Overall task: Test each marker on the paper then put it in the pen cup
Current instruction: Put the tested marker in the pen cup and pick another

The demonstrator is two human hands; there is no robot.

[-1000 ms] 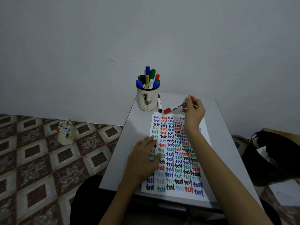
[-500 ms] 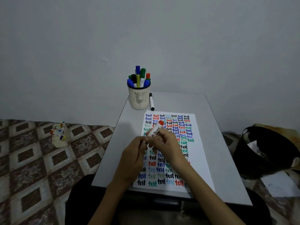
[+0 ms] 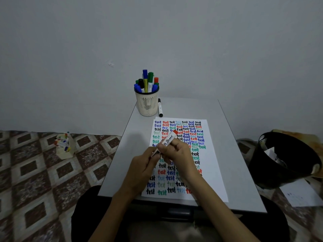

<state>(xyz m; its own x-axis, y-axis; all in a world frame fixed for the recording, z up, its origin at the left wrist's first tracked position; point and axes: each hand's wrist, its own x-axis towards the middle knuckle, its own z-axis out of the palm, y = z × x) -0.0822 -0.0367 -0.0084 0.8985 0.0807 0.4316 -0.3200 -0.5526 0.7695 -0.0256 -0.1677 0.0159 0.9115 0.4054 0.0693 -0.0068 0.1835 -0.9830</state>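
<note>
The paper (image 3: 211, 154) lies on the bench (image 3: 232, 137). Behind it at the far left stands the pen cup (image 3: 147, 103), holding markers (image 3: 146, 81); another marker (image 3: 160, 107) lies just right of the cup.

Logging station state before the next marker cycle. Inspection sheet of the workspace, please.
Surface: small grey table, set against the wall.
Job's things: paper covered with rows of "test" in several colours; red marker held above it; pen cup at the far left, full of markers; black marker lying beside the cup.
Clutter: nothing seen on the table.
Grippers: left hand and right hand both grip the red marker, at opposite ends.
Cables: nothing seen.
Surroundings: patterned tile floor; small box of markers on it to the left; black bin to the right.
</note>
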